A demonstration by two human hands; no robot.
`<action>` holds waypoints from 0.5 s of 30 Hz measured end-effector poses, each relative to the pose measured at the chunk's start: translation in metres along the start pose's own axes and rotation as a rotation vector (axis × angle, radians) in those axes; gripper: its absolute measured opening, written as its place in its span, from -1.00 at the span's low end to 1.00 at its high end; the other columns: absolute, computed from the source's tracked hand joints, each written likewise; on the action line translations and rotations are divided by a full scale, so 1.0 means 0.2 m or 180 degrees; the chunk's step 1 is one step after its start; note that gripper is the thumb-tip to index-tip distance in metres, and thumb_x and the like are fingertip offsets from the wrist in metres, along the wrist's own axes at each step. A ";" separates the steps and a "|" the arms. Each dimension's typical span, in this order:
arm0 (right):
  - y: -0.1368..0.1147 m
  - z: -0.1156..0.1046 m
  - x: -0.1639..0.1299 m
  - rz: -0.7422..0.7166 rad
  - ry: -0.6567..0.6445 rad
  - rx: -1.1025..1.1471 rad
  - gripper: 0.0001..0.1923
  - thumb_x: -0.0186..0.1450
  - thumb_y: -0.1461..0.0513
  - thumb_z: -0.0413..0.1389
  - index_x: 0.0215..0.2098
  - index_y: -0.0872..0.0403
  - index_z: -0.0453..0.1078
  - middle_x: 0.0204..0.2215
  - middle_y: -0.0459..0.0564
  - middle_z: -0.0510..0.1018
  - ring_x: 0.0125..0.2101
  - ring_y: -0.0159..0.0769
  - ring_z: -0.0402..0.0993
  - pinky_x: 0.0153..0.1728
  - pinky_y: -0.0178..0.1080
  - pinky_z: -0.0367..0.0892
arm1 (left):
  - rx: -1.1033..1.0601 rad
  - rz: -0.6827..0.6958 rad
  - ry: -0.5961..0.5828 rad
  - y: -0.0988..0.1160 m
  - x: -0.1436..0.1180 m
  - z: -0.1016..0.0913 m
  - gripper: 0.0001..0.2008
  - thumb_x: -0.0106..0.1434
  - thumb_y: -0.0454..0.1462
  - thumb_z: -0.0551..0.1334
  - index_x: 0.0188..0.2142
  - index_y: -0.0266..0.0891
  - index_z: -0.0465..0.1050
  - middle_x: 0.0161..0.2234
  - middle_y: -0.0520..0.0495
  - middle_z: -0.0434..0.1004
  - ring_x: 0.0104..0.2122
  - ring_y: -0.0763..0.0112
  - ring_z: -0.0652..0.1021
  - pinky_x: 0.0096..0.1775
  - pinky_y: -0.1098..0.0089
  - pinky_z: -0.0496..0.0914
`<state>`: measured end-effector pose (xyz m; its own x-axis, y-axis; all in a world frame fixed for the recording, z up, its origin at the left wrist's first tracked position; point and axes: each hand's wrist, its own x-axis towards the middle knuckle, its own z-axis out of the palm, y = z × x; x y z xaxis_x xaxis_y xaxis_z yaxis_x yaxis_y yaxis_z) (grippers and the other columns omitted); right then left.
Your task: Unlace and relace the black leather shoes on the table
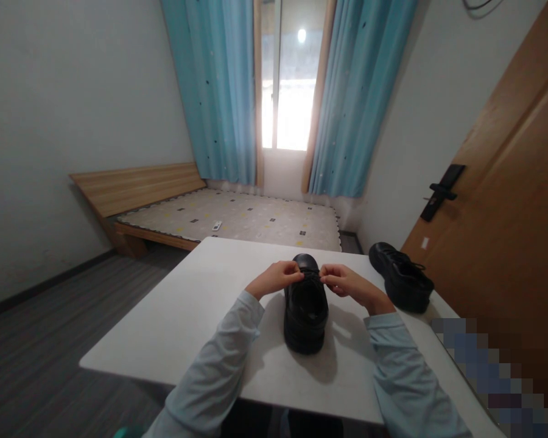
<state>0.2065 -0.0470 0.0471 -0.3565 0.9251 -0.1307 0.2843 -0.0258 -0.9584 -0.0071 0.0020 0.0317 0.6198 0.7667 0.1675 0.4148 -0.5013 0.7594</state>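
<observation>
A black lace-up shoe (305, 328) rests upright on the white table (196, 316), its toe pointing away from me and its heel toward me. My left hand (278, 277) pinches at the shoelace (311, 275) on the left side of the lacing. From the other side, my right hand (344, 281) has its fingertips closed on the lace at the right. The lace ends between my fingers are too small to make out fully. The matching black shoe (402, 277) sits at the table's right edge, with its lace showing on top.
Beyond the table is a low bed (251, 219) with a patterned mattress and a small white remote (217, 225) on it. A wooden door (497, 182) stands close on the right. Blue curtains (223, 91) flank the window. Grey floor (41, 359) lies to the left.
</observation>
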 end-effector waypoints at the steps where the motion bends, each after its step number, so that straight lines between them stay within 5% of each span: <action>1: -0.01 0.00 0.00 -0.0050 -0.0007 -0.0120 -0.79 0.12 0.12 0.12 -0.46 0.08 0.22 -0.70 -0.29 0.08 -0.69 -0.56 -0.06 -0.67 -0.41 -0.21 | 0.0013 0.0047 0.0015 0.00 0.00 0.00 -0.69 0.16 -0.08 0.11 -0.48 -0.30 0.35 -0.52 0.06 0.34 -0.47 0.49 0.33 -0.41 0.48 0.19; 8: -0.03 0.02 0.01 -0.0517 0.0029 -0.0922 -0.58 0.11 -0.07 0.14 -0.55 0.09 0.18 -0.60 -0.21 0.16 -0.59 -0.50 0.08 -0.62 -0.38 -0.03 | 0.0103 0.0243 0.0000 0.01 0.00 0.00 -0.62 0.17 0.00 0.14 -0.52 -0.28 0.29 -0.57 0.12 0.22 -0.51 0.53 0.26 -0.45 0.49 0.11; 15: -0.03 0.00 0.00 -0.0341 0.0076 -0.0768 -0.54 0.15 -0.11 0.07 -0.57 0.10 0.22 -0.69 -0.23 0.15 -0.67 -0.53 0.00 -0.66 -0.37 -0.13 | 0.0225 0.0261 -0.0023 0.01 0.00 0.00 -0.60 0.22 -0.02 0.07 -0.57 -0.27 0.17 -0.59 0.13 0.09 -0.52 0.54 0.20 -0.45 0.48 0.07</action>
<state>0.2043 -0.0465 0.0530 -0.3759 0.9264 -0.0229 0.4510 0.1613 -0.8778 -0.0066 0.0014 0.0333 0.6582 0.7192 0.2225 0.4083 -0.5894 0.6971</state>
